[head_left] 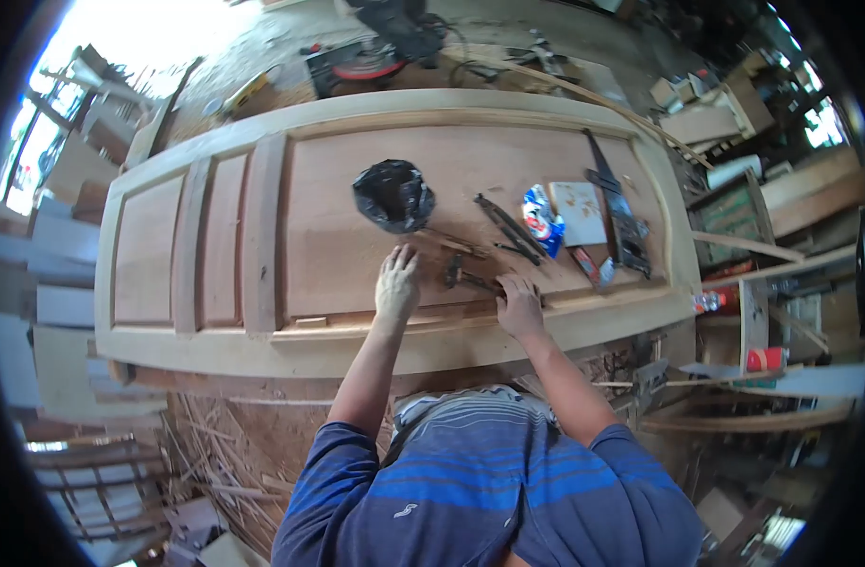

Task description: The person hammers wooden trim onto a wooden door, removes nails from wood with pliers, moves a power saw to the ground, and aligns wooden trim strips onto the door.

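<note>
A large wooden door (357, 151) with recessed panels lies flat before me. My left hand (397, 281) rests on its lower part with fingers stretched forward, holding nothing. To its right, my right hand (520, 304) is closed on the handle end of a hammer (475, 280), whose dark head points left toward my left hand. A black plastic bag (393, 197) with an open mouth sits just beyond my left hand. Thin wooden strips (459, 244) lie between the bag and the hammer. Beyond my right hand is a dark long-handled tool (510, 230) like pincers.
Right on the door are a blue-and-white packet (543, 222), a pale square board (579, 214), a small red box (583, 263) and a black saw-like tool (623, 222). A power tool (361, 64) stands past the far edge. Wood scraps (229, 454) litter the floor.
</note>
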A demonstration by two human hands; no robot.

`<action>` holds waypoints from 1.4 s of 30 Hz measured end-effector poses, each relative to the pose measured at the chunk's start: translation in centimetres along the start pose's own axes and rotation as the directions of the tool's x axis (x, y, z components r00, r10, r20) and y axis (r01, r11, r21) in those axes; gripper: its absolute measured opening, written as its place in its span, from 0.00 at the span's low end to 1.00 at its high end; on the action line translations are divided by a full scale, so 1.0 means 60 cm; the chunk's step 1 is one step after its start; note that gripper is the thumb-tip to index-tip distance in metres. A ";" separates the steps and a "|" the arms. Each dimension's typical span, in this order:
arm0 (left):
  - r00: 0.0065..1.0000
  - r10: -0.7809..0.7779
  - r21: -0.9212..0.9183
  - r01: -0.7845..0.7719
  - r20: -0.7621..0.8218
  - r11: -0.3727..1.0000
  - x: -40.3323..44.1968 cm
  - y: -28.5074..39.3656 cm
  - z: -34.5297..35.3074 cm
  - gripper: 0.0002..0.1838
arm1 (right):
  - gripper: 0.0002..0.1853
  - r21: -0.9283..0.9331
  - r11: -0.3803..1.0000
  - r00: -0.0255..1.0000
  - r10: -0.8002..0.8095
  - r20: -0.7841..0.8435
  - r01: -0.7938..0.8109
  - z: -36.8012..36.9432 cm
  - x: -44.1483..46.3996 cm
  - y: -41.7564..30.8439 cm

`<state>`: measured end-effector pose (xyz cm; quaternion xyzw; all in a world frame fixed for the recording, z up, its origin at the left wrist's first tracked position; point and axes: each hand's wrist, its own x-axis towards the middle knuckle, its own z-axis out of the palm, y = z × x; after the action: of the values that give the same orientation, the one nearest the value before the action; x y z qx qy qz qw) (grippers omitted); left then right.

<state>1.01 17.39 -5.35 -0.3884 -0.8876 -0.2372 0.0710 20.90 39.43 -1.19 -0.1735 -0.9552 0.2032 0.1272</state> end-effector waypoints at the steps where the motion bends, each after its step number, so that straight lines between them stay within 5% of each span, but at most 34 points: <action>1: 0.999 -0.021 -0.006 0.021 0.036 1.000 0.007 0.001 -0.004 0.23 | 0.21 -0.036 0.999 0.999 0.018 0.027 -0.017 -0.004 -0.003 0.006; 5: 0.950 -0.054 0.037 0.044 0.307 0.998 0.043 0.007 -0.035 0.17 | 0.19 -0.098 0.995 0.996 0.039 0.082 -0.031 -0.016 -0.003 0.010; 15: 0.877 0.300 -0.010 -0.320 0.374 0.947 0.060 -0.054 -0.059 0.11 | 0.14 -0.033 0.998 0.998 0.059 0.034 -0.058 -0.039 -0.008 -0.034; 18: 0.797 0.318 0.018 -0.380 0.513 0.925 0.084 -0.081 -0.057 0.11 | 0.14 -0.015 0.995 0.994 0.098 0.037 -0.097 -0.035 -0.017 -0.043; 30: 0.754 0.426 0.040 -0.511 0.500 0.858 0.109 -0.107 -0.020 0.09 | 0.16 0.006 0.986 0.985 0.168 0.033 -0.169 -0.031 -0.042 -0.075; 37: 0.833 0.299 0.202 -0.428 0.465 0.881 0.095 -0.071 -0.029 0.13 | 0.17 0.081 0.929 0.927 0.350 0.134 -0.362 -0.036 -0.052 -0.094; 42: 0.953 0.078 -0.089 -0.054 0.292 0.995 0.078 -0.053 -0.065 0.12 | 0.18 0.157 0.920 0.932 0.345 0.111 -0.360 -0.024 -0.063 -0.076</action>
<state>-4.74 16.74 -1.65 -0.4516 -0.8645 -0.2092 -0.0699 23.51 34.57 1.37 -0.3224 -0.8912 0.3124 0.0643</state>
